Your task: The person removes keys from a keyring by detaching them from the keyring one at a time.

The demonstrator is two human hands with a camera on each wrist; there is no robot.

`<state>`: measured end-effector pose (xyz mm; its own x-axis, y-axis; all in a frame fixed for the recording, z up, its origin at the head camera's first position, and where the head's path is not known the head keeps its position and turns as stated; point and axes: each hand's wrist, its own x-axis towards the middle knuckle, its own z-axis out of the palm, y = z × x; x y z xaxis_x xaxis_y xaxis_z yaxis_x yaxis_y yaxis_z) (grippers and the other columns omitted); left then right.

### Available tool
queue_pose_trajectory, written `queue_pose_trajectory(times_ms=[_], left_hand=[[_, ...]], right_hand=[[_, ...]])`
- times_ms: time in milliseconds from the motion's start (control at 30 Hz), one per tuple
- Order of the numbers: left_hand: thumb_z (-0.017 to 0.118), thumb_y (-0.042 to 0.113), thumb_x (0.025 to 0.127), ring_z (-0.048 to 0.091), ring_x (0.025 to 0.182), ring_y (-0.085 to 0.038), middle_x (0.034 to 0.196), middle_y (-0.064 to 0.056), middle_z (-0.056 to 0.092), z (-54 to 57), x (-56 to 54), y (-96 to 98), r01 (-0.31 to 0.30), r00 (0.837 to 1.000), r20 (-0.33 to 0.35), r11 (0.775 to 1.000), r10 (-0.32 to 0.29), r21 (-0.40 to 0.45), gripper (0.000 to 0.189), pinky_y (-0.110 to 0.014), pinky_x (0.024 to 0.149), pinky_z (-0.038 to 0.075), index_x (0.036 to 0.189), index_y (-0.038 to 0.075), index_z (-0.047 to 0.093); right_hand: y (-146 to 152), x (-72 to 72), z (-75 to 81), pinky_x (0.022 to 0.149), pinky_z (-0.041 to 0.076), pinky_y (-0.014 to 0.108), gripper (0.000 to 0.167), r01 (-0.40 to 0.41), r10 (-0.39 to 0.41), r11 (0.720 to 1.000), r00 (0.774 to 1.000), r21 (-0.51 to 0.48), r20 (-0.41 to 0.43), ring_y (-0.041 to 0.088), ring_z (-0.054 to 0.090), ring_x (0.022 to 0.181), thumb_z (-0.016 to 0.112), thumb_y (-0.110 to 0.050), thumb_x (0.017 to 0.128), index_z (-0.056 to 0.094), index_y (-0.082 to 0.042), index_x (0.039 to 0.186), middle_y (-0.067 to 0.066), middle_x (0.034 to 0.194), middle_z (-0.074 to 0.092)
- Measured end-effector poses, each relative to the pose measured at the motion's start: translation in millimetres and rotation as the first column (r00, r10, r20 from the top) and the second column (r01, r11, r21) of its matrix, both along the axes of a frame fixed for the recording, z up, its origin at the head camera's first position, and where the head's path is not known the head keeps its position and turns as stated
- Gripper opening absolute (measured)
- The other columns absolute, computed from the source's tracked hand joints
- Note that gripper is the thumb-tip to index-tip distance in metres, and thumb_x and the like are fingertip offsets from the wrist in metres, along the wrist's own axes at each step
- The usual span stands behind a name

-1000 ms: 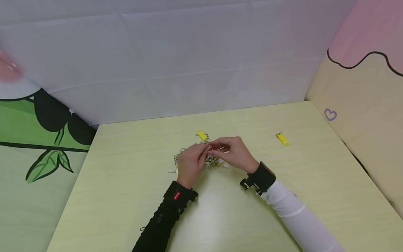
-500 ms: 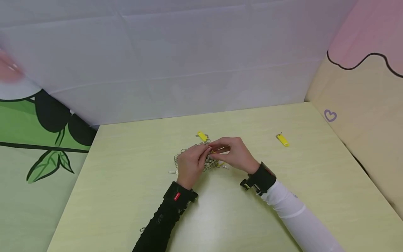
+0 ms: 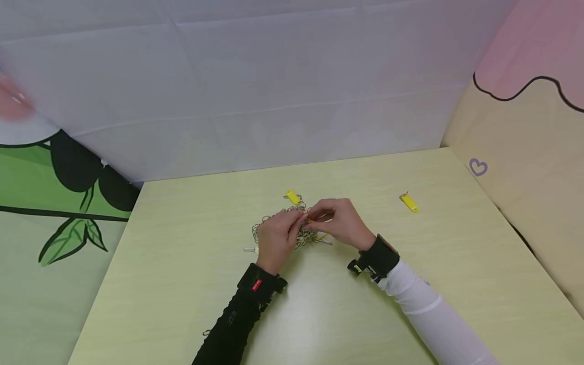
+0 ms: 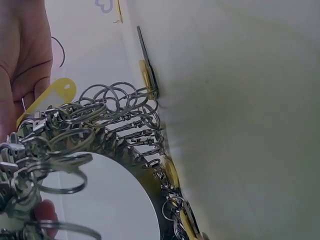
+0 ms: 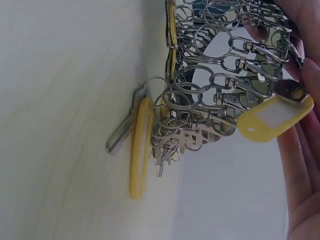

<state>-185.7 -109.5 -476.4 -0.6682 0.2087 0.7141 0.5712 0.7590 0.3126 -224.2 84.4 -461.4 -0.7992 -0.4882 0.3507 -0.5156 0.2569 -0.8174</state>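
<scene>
Shifted hardly at all since a second ago, save for drawing the fingertips of the right hand (image 3: 338, 219) slightly rightward and baring a sliver of yellow at the pinch. Could, as a guess, drag or tip the whole bunch of metal clasps (image 5: 220, 95), on the pale table (image 3: 182, 304) beneath both hands, by pulling harder on one side. Might snag neighbouring split rings (image 5: 185, 94) too, because of crowding and overlap. Could also lose the small yellow tag (image 5: 272, 117), judging by its smooth flat face and narrow hold. Slanting inward from the near edge in a dark left sleeve (image 3: 232, 324) and a white right sleeve (image 3: 433, 309), meeting almost fingertip to fingertip above the bunch. Curled to a thumb-and-finger pinch on the left hand (image 3: 276, 238), apparently holding part of the bunch, exact piece hidden. Nearly together at thumb and forefinger on the right, apparently gripping the yellow tag beside the clasps.
</scene>
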Motion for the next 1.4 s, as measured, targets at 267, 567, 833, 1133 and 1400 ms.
queue_pose_trajectory(times_ms=[267, 567, 833, 1133, 1400], left_hand=[[0.07, 0.023, 0.101, 0.06, 0.059, -0.015, 0.075, 0.001, 0.071, 2.6, 0.6, 0.2, 0.003, 1.0, 0.016, 1.0, -0.003, 0.006, 0.014, -0.03, 0.052, 0.047, 0.092, 0.014, 0.074], [0.067, 0.022, 0.103, 0.058, 0.059, -0.013, 0.075, 0.001, 0.069, 1.4, 0.1, -0.7, 0.003, 0.999, 0.045, 1.0, -0.003, 0.001, 0.014, -0.028, 0.052, 0.044, 0.093, 0.014, 0.074], [0.069, 0.024, 0.102, 0.056, 0.057, -0.012, 0.071, 0.003, 0.066, 0.4, 0.1, -0.7, 0.004, 1.0, 0.03, 1.0, -0.003, -0.015, 0.015, -0.026, 0.051, 0.04, 0.089, 0.017, 0.072], [0.071, 0.023, 0.1, 0.054, 0.056, -0.012, 0.068, 0.003, 0.062, -1.5, -1.7, -1.7, 0.007, 1.0, 0.017, 1.0, -0.006, -0.014, 0.014, -0.025, 0.051, 0.038, 0.088, 0.015, 0.071], [0.073, 0.022, 0.099, 0.05, 0.055, -0.011, 0.064, 0.004, 0.057, -2.0, -2.3, -1.0, 0.016, 1.0, 0.003, 1.0, -0.016, -0.005, 0.015, -0.022, 0.051, 0.033, 0.086, 0.015, 0.07]], right_hand=[[-1.9, 0.8, -1.8, 0.075, 0.063, 0.028, 0.025, 0.001, -0.002, 0.999, 1.0, -0.054, -0.019, 0.014, 0.076, 0.087, 0.09, -0.011, 0.081, 0.079, -0.011, 0.104, 0.003, 0.098, 0.078], [3.2, -1.8, -1.8, 0.072, 0.062, 0.028, 0.03, -0.061, 0.051, 0.995, 0.99, -0.077, -0.13, 0.014, 0.077, 0.084, 0.089, -0.006, 0.08, 0.078, -0.008, 0.107, 0.005, 0.097, 0.079], [9.0, -3.3, 2.6, 0.074, 0.062, 0.028, 0.031, -0.056, 0.045, 0.996, 0.988, -0.067, -0.15, 0.014, 0.076, 0.085, 0.09, -0.005, 0.079, 0.079, -0.009, 0.107, 0.004, 0.098, 0.079], [22.5, -11.6, 12.4, 0.069, 0.062, 0.026, 0.02, 0.061, -0.075, 0.995, 0.983, -0.085, -0.167, 0.017, 0.076, 0.086, 0.088, -0.006, 0.081, 0.079, -0.01, 0.099, 0.005, 0.095, 0.076], [52.8, -32.7, 9.3, 0.069, 0.058, 0.016, 0.02, 0.281, -0.292, 0.955, 0.945, -0.091, -0.148, 0.027, 0.078, 0.084, 0.089, -0.005, 0.08, 0.077, -0.005, 0.096, 0.012, 0.095, 0.077]])
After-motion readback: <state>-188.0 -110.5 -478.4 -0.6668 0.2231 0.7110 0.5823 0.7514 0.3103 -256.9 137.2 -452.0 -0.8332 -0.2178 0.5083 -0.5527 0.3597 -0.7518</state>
